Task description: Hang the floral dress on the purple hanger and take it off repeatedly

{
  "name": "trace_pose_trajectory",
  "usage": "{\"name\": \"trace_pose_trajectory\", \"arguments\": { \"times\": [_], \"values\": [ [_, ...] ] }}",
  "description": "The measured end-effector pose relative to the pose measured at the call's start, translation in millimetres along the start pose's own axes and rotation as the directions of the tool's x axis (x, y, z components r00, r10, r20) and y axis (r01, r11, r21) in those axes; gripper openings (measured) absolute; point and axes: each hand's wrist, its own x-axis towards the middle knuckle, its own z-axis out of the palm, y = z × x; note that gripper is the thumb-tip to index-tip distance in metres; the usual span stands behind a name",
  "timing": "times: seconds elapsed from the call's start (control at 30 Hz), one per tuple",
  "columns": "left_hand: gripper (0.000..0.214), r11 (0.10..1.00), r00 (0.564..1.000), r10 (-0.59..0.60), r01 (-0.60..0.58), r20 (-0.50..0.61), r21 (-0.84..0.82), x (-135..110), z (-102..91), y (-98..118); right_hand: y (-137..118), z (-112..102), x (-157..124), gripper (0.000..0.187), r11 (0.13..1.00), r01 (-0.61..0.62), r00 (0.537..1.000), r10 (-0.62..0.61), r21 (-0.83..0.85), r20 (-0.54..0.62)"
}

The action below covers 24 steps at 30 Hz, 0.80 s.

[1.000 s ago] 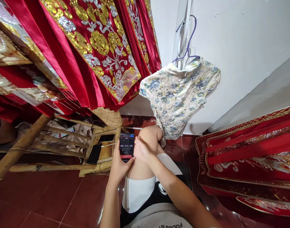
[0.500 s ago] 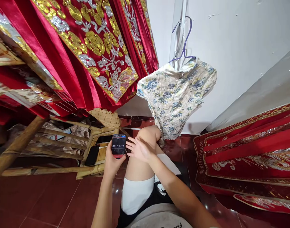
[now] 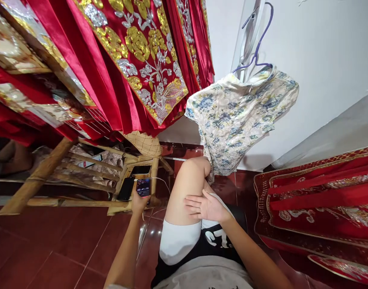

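My left hand is stretched out to the left and grips a phone whose lit screen shows a running timer. It holds the phone at the small bamboo stand, beside two dark phones that lie there. A white cable runs from the phone. My right hand rests flat on my bare thigh, fingers stretched out and holding nothing.
Red garments with gold and silver embroidery hang overhead at left. A floral blouse hangs on a purple hanger against the white wall. More red embroidered cloth lies at right. Bamboo furniture stands on the red tiled floor.
My left hand has carried the phone away from my knee, out left to the bamboo stand. My right hand left the phone and dropped flat onto my thigh.
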Motion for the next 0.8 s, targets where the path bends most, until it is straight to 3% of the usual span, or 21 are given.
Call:
{"name": "trace_pose_trajectory", "arguments": {
  "times": [0.07, 0.13, 0.3, 0.57, 0.7, 0.8],
  "values": [
    [0.091, 1.0, 1.0, -0.018, 0.018, 0.012, 0.012, 2, 2.0, -3, -1, -22, -13, 0.074, 1.0, -0.015, 0.998, 0.016, 0.007, -0.068],
    [0.089, 0.999, 0.999, -0.038, 0.037, 0.007, 0.016, 5, 3.9, -4, -6, -41, -23, 0.074, 0.998, 0.056, 0.985, -0.053, 0.012, -0.164],
    [0.081, 0.993, 0.994, -0.109, 0.108, 0.022, 0.039, 19, 7.7, -3, -12, -76, -46, 0.065, 0.966, 0.258, 0.89, -0.247, -0.024, -0.384],
    [0.069, 0.989, 0.99, -0.143, 0.143, 0.009, 0.043, 30, 1.8, 0, 8, -103, -67, 0.066, 0.948, 0.306, 0.838, -0.31, -0.083, -0.448],
    [0.077, 0.999, 1.0, -0.019, 0.02, -0.017, 0.027, 20, 7.7, 26, 0, -103, -63, 0.063, 0.95, 0.304, 0.835, -0.298, -0.065, -0.462],
    [0.067, 0.981, 0.982, 0.19, -0.189, 0.003, -0.047, 4, 15.6, 73, -36, -90, -59, 0.058, 0.951, 0.282, 0.792, -0.304, -0.125, -0.529]
  ]
}}
